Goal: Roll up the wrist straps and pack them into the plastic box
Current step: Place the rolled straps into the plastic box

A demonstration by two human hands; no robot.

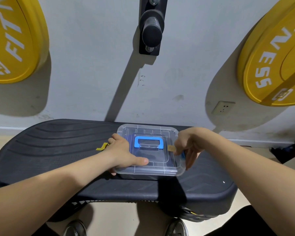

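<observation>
The plastic box [151, 171] sits lidded on the black platform [58, 150]. It could skid or tip if I press one side harder (the ribbed rubber should help). My left hand [123, 150] grips the box's left rim, thumb flat on the lid [143, 132]. My right hand [187, 145] is at the blue side clasp [183, 155]; whether it grips, I cannot tell. Dark shapes inside, probably the wrist straps [131, 138], show through. A yellow tab [170, 148] at the rim might jam the clasp.

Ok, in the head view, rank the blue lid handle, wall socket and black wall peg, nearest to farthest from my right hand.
1. Blue lid handle on the plastic box, just left of the right hand.
2. Wall socket, up and right, low on the wall.
3. Black wall peg, high at centre.
</observation>
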